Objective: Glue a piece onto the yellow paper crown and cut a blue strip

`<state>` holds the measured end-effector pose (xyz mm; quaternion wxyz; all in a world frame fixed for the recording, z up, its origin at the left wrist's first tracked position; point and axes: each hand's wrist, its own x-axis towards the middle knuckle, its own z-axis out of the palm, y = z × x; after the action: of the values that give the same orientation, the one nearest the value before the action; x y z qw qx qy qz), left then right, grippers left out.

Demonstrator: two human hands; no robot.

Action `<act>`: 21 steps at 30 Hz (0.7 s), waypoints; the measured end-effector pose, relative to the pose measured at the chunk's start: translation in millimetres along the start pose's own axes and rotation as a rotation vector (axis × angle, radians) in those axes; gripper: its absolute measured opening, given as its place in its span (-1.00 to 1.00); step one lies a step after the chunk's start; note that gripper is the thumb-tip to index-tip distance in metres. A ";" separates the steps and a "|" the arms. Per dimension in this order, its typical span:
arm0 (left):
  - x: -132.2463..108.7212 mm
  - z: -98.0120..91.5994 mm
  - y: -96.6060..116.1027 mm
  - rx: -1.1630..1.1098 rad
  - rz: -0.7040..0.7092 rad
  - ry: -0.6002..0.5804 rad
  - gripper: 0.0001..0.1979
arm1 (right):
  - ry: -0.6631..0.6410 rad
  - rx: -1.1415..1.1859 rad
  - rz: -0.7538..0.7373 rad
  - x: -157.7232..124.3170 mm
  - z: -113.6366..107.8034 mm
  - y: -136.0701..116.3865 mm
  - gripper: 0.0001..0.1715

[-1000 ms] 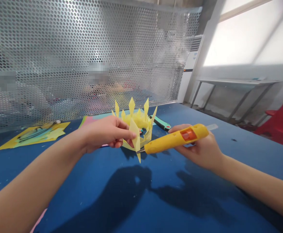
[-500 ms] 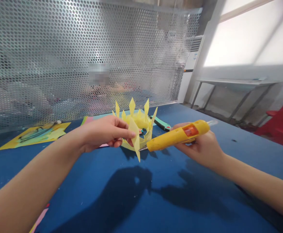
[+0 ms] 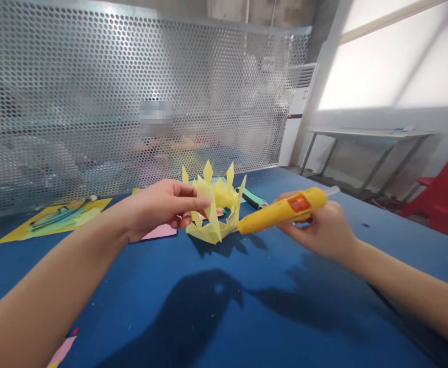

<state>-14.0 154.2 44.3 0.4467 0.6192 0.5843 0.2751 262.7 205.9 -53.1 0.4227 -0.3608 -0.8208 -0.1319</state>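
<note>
Between the thumb and fingers of my left hand (image 3: 166,204) is a pale yellow diamond-shaped paper piece (image 3: 212,217), its long point hanging down. Just behind it a yellow paper crown (image 3: 233,220) with several pointed tips stands on the blue table (image 3: 162,306). My right hand (image 3: 319,230) is wrapped round a yellow hot glue gun (image 3: 281,209), a clear glue stick poking out of its rear. The gun's nozzle points left, near the crown's right front; the paper piece and the nozzle are apart.
A green-and-black cutter (image 3: 250,198) lies behind the crown. Pink paper (image 3: 160,232) is beside my left hand, and yellow sheets with dark strands (image 3: 61,217) lie further left. A perforated metal screen (image 3: 93,102) borders the table's back. A red chair (image 3: 444,199) stands at right.
The glue gun's nozzle has moved right, away from the paper piece's lower tip. My left hand still pinches the piece, now slightly higher and further left in front of the crown.
</note>
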 end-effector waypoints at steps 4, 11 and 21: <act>-1.7 7.0 1.5 0.078 0.078 0.176 -0.86 | 0.138 0.004 0.263 11.0 -7.0 2.6 -0.56; 1.1 15.0 -4.2 0.266 0.211 0.356 -0.87 | 0.019 0.048 0.652 25.6 -13.9 22.0 -0.54; 10.9 28.5 -16.9 0.341 0.274 0.333 -0.86 | -0.385 -0.039 0.663 -0.1 9.1 105.8 -0.67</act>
<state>4.4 156.8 14.7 0.1926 0.7049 0.5984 0.3287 331.8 285.2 -68.0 0.2736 -0.6329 -0.7212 0.0664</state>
